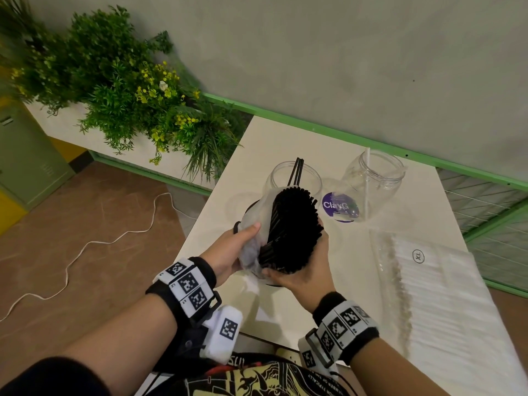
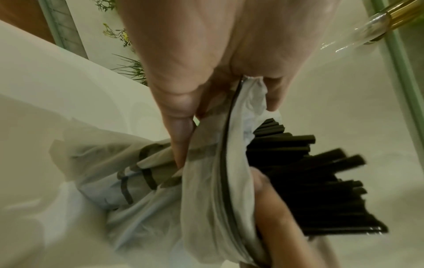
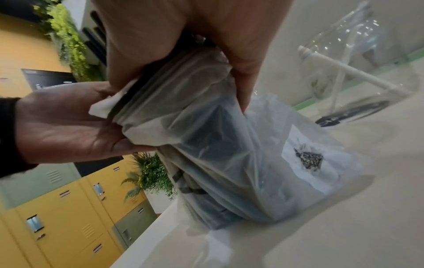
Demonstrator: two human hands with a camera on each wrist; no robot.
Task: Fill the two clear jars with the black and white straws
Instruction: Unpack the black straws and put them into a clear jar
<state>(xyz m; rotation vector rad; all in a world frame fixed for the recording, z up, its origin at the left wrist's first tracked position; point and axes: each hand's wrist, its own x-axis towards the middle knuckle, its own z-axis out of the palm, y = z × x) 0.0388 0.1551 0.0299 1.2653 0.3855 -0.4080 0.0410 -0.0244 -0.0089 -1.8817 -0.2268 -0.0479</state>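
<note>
A thick bundle of black straws [image 1: 291, 230] stands upright in a translucent plastic bag [image 1: 254, 218] over the cream table [image 1: 285, 144]. My left hand [image 1: 234, 247] grips the bag's edge on the left side, thumb on the plastic. My right hand [image 1: 303, 270] wraps around the bundle and bag from the right and below. Behind them a clear jar [image 1: 295, 178] holds a few black straws. A second clear jar [image 1: 374, 181], right of it, holds one white straw [image 1: 366, 178]. A pack of white straws [image 1: 445, 287] lies flat at the right.
A purple round lid [image 1: 338, 207] lies between the jars. Green plants [image 1: 128, 90] fill the planter beyond the table's left edge. A white cable [image 1: 85, 247] runs over the brown floor at the left. A green rail [image 1: 343, 135] borders the table's far side.
</note>
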